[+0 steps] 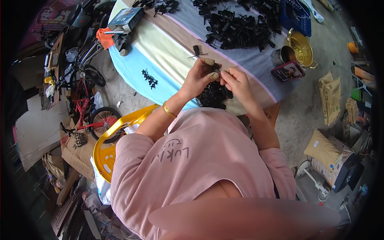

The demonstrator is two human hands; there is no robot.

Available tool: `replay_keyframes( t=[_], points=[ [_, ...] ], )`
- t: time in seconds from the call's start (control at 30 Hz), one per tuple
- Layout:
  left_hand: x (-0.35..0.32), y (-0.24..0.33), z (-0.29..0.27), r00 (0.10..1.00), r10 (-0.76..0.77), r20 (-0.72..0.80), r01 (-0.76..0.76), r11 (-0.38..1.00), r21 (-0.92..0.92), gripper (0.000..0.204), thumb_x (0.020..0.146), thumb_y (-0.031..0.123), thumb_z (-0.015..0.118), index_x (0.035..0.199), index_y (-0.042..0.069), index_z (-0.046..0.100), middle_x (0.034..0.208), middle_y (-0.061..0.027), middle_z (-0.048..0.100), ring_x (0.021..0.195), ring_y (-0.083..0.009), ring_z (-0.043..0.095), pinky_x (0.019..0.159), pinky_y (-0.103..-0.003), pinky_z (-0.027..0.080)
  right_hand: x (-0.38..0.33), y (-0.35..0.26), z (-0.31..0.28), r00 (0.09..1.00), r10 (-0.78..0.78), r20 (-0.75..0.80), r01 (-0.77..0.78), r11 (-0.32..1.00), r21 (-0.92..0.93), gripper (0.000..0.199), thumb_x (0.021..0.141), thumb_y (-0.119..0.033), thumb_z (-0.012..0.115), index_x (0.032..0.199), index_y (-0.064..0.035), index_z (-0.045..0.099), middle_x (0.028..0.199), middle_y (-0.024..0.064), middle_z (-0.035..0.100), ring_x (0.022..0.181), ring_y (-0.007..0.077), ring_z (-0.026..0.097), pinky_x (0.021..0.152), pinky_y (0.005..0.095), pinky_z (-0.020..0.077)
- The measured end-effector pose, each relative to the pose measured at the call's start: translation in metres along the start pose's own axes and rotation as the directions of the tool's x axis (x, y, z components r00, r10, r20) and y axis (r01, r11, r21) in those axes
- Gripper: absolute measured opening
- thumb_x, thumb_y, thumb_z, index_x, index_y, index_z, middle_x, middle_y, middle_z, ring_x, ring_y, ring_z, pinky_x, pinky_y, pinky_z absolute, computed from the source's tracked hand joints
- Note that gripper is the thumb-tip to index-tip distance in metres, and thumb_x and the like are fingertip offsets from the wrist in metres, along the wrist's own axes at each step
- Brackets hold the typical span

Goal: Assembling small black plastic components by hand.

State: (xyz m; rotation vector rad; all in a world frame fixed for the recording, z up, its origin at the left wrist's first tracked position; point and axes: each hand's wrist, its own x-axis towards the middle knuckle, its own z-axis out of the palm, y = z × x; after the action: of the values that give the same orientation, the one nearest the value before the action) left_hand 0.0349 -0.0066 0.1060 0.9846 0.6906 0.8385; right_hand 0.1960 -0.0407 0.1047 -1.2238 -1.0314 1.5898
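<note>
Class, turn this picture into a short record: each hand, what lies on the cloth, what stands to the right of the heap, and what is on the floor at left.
Left hand: tan covers on thumb and a finger; grips a black part
Right hand: fingers pinched together beside the left thumb; their hold is too small to tell
Cloth: black heap; small black cluster; box
Right of heap: blue basket; gold pot; phone
Floor, left: red bike
</note>
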Motion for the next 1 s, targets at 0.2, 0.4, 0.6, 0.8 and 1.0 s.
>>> replay_keyframes(
  t=[0.2, 0.4, 0.6, 0.8, 1.0],
  points=[
    [-0.007, 0.002, 0.007, 0.997, 0.043, -0.065, -0.037, 0.996, 0.086, 0.024, 0.084, 0.002, 0.054, 0.105, -0.005, 0.044, 0.099, -0.0108, 0.055, 0.087, -0.0134, 0.056, 0.077, -0.026, 0.048, 0.0, 0.0, 0.004, 0.992, -0.121, -0.019, 0.117, 0.982, -0.15, 0.016, 0.088, -0.013, 0.049, 0.079, -0.003, 0.057, 0.062, -0.0018, 0.052, 0.049, 0.0001, 0.037, 0.042, 0.0149, 0.0265],
    [-0.01, 0.009, 0.014, 0.971, 0.214, -0.11, -0.142, 0.878, 0.456, 0.017, 0.08, -0.001, 0.057, 0.096, -0.004, 0.051, 0.095, -0.01, 0.06, 0.083, -0.0144, 0.058, 0.074, -0.026, 0.048, -0.005, -0.004, 0.006, 0.999, -0.051, -0.013, 0.049, 0.993, -0.106, 0.015, 0.088, -0.013, 0.049, 0.081, -0.0026, 0.059, 0.06, -0.0016, 0.051, 0.046, 0.0004, 0.034, 0.039, 0.0153, 0.0233],
    [-0.016, 0.009, 0.009, 0.951, 0.309, 0.028, -0.235, 0.656, 0.717, 0.014, 0.076, -0.004, 0.059, 0.089, -0.002, 0.055, 0.097, -0.0119, 0.061, 0.082, -0.0178, 0.061, 0.07, -0.028, 0.049, -0.006, 0.001, 0.006, 0.987, 0.161, 0.027, -0.163, 0.985, 0.06, 0.015, 0.088, -0.013, 0.049, 0.084, -0.0026, 0.058, 0.062, -0.0008, 0.051, 0.045, 0.0006, 0.034, 0.039, 0.0155, 0.0221],
    [-0.009, 0.015, 0.007, 0.988, -0.027, -0.154, 0.032, 0.999, 0.03, 0.029, 0.09, 0.005, 0.042, 0.118, 0.0, 0.035, 0.113, -0.0165, 0.05, 0.103, -0.0223, 0.053, 0.088, -0.031, 0.044, -0.01, 0.005, 0.008, 0.965, -0.253, -0.07, 0.233, 0.949, -0.211, 0.013, 0.085, -0.012, 0.054, 0.091, -0.0012, 0.059, 0.067, -0.0021, 0.054, 0.052, 0.0016, 0.042, 0.045, 0.0169, 0.0328],
    [-0.003, 0.016, -0.002, 0.937, -0.35, 0.003, 0.297, 0.79, -0.536, 0.029, 0.093, 0.014, 0.033, 0.119, 0.001, 0.038, 0.111, -0.0152, 0.051, 0.099, -0.0236, 0.055, 0.088, -0.036, 0.046, -0.018, -0.005, 0.001, 0.811, -0.582, -0.059, 0.502, 0.745, -0.438, 0.014, 0.073, -0.001, 0.066, 0.084, 0.0012, 0.059, 0.074, 0.0023, 0.058, 0.061, 0.0072, 0.054, 0.053, 0.0189, 0.0433]
  ],
)
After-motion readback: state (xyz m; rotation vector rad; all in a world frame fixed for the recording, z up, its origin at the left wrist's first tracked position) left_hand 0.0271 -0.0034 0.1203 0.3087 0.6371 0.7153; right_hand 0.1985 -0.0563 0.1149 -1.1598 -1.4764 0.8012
